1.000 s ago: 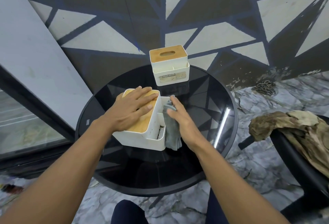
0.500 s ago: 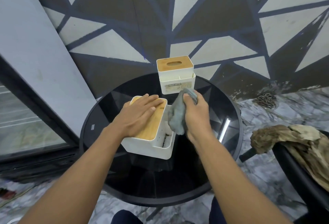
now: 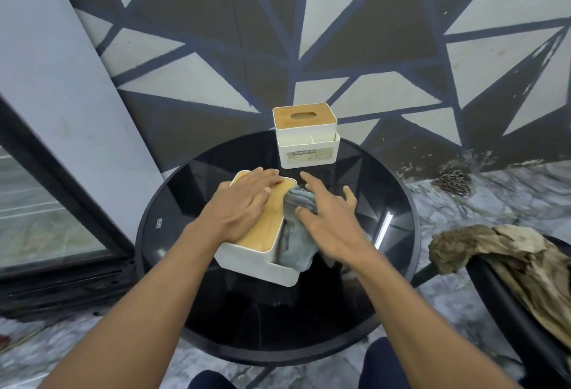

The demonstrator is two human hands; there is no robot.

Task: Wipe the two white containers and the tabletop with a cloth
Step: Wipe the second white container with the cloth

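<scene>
Two white containers (image 3: 258, 265) (image 3: 307, 149) with tan wood-grain lids, a grey-blue cloth (image 3: 298, 240), a glossy black round tabletop (image 3: 355, 311), a wall (image 3: 340, 33) patterned in dark and pale triangles with navy lines, grey marbled floor (image 3: 494, 191).

Left hand (image 3: 244, 203) lies flat, palm down; right hand (image 3: 327, 221) reaches forward, fingers (image 3: 309, 180) spread.

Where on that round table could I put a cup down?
The table has bare glass along its near edge, below the near container, and a strip at its left rim. It is crowded mid-table, where both hands and the cloth meet, up to the far container.
</scene>
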